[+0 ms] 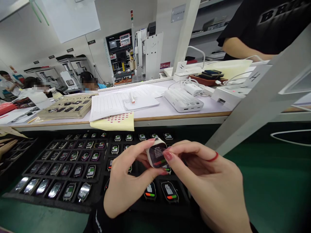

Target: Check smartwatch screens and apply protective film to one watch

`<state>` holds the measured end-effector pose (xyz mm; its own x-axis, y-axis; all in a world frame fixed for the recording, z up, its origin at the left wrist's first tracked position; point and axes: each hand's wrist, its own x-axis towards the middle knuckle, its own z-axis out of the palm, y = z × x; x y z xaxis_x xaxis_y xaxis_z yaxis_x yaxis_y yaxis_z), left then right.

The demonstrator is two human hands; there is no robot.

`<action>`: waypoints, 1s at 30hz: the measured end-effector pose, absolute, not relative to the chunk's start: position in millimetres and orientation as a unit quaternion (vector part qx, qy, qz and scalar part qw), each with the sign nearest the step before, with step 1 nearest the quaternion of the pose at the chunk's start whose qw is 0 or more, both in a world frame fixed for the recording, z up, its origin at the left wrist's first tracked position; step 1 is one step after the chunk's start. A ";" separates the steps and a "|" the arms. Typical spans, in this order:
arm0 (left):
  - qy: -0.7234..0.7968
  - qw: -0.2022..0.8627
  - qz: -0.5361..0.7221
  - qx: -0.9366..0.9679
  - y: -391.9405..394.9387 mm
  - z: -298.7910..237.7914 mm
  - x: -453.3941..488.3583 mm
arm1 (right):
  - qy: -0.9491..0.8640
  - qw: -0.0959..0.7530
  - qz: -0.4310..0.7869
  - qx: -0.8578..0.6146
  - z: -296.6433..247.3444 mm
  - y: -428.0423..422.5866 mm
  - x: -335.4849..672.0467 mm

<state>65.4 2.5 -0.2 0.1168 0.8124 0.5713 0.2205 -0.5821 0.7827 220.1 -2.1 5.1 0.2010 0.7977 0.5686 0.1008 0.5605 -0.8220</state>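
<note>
A smartwatch body with a pale case and no strap [156, 154] is held up above the trays. Its dark screen faces me, with lines of small white text and a red and green bar at the bottom. My left hand [132, 174] grips the case between the fingers on top and the thumb below. At the screen's right edge, my right hand [206, 174] has its thumb and index finger pinched together, touching the watch. Beneath both hands, a black foam tray [157, 202] holds more lit watches, partly hidden by my hands.
To the left, another foam tray [54, 202] carries rows of watches. Above, the shelf holds papers [109, 105], a marker [132, 98], a white power bank [183, 101] and a tray of parts [82, 111]. A slanted metal post [257, 94] rises at right. Several people are nearby.
</note>
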 end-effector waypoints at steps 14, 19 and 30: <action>0.375 0.240 0.540 0.714 3.9 -1.7 63.6 | -0.587 0.660 0.227 -0.409 4.8 -1.4 216.0; 0.381 0.238 0.532 0.718 3.7 -1.6 62.6 | -0.583 0.667 0.216 -0.411 5.7 1.5 215.2; 0.367 0.159 0.496 0.771 3.9 5.1 62.1 | -0.642 0.585 0.283 -0.406 3.4 10.2 232.1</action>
